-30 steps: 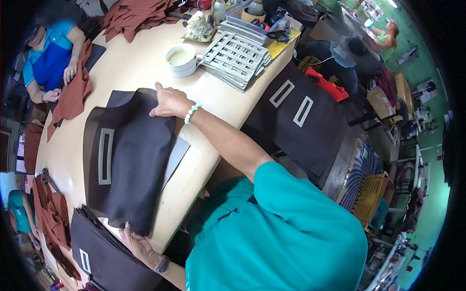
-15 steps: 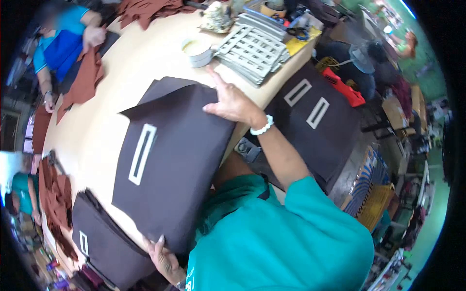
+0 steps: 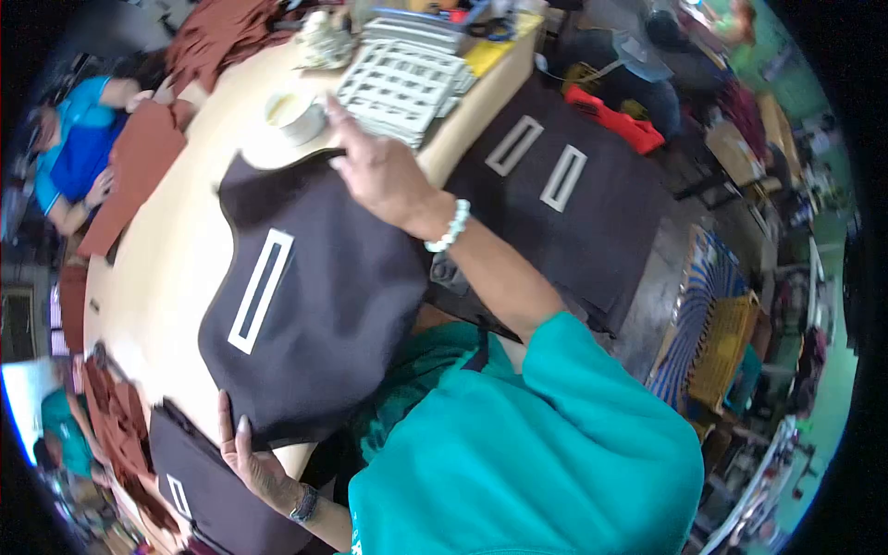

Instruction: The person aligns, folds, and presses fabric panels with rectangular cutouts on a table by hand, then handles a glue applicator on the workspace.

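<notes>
A dark brown fabric panel point(image 3: 342, 268) with a wavy left edge and a white rectangular frame point(image 3: 261, 291) on it lies before me at the table's edge. My right hand point(image 3: 384, 180), wearing a pale beaded bracelet, is over its far edge. The index finger points out towards a white tub point(image 3: 294, 118) and the thumb stands apart. At the panel's near left corner is my left hand point(image 3: 254, 467), with a wristwatch, its visible fingers stretched out against the edge. Whether fingers reach under the panel is hidden.
Dark panels with white frames point(image 3: 515, 146) lie to the right; another dark stack point(image 3: 217, 490) sits at lower left. White grid-like templates point(image 3: 402, 79) rest beyond the tub. Across the pale table point(image 3: 157, 277), a co-worker point(image 3: 79, 157) handles rust-coloured cloth point(image 3: 139, 176).
The panel's far edge, lifted and folded before, now lies flatter with a curved outline. My left hand has shifted up along the panel's edge. The whole view has turned slightly.
</notes>
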The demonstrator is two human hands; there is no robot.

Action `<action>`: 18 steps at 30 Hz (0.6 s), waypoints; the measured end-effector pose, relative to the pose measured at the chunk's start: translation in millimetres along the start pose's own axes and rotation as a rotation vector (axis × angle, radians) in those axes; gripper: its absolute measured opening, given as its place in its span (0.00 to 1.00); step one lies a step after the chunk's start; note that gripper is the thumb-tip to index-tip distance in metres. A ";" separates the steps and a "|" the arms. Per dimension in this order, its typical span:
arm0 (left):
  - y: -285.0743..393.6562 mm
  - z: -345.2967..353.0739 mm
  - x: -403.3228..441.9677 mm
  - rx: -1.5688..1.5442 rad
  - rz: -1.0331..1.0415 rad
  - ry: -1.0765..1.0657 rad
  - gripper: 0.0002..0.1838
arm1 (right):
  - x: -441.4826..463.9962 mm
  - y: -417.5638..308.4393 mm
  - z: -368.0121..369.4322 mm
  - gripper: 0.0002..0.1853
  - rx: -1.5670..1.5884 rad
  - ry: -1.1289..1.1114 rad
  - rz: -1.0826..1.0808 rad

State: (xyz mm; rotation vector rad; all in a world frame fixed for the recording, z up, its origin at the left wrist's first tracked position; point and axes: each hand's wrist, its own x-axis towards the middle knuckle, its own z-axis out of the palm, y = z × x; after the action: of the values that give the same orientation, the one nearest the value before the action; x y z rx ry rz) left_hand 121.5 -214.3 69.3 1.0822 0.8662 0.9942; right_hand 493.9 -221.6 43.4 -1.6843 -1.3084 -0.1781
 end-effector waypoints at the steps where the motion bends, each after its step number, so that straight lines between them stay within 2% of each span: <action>1: -1.7 13.9 3.7 -0.032 -0.015 -0.026 0.23 | -9.4 11.6 -26.7 0.40 -0.021 0.109 -0.063; 3: -12.5 54.2 11.6 0.078 -0.090 -0.004 0.20 | -32.6 33.3 -96.6 0.40 -0.105 0.030 0.228; 4: -28.2 75.5 15.9 0.160 -0.064 -0.040 0.19 | -47.9 52.6 -125.7 0.41 -0.143 0.085 0.263; 6: -55.3 118.8 17.6 0.115 -0.262 -0.154 0.19 | -84.2 98.1 -185.5 0.41 -0.281 0.114 0.324; 7: -51.8 159.3 14.0 0.262 -0.331 -0.257 0.21 | -102.9 117.6 -216.4 0.41 -0.382 0.088 0.350; 8: -74.1 170.2 18.0 0.337 -0.316 -0.456 0.24 | -120.9 132.7 -244.8 0.41 -0.437 0.095 0.423; 9: -88.6 190.4 14.4 0.238 -0.402 -0.601 0.26 | -135.8 144.5 -272.5 0.41 -0.492 0.103 0.497; 10: -99.1 211.1 13.2 0.389 -0.290 -0.812 0.28 | -148.4 154.5 -299.8 0.41 -0.501 0.114 0.538; 12: -136.3 244.2 1.1 0.316 -0.242 -1.015 0.30 | -165.0 168.4 -347.2 0.41 -0.593 0.092 0.617; 14: -168.2 272.1 -19.6 0.215 -0.298 -1.096 0.34 | -178.8 184.9 -380.0 0.42 -0.696 0.096 0.638; 15: -186.4 280.2 -31.2 0.270 -0.166 -1.081 0.34 | -183.2 188.9 -388.9 0.42 -0.786 0.043 0.692; 17: -216.3 291.1 -53.3 0.274 -0.390 -1.017 0.34 | -199.2 213.2 -396.1 0.41 -0.846 -0.024 0.690; 18: -243.8 291.2 -65.9 0.254 -0.408 -0.985 0.34 | -207.8 226.5 -393.0 0.41 -0.916 -0.091 0.737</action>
State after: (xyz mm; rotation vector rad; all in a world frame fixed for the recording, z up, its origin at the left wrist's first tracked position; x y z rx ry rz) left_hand 420.7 -400.2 -87.3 1.3429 0.3562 -0.0493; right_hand 754.1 -644.0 -9.2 -2.8638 -0.5751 -0.2828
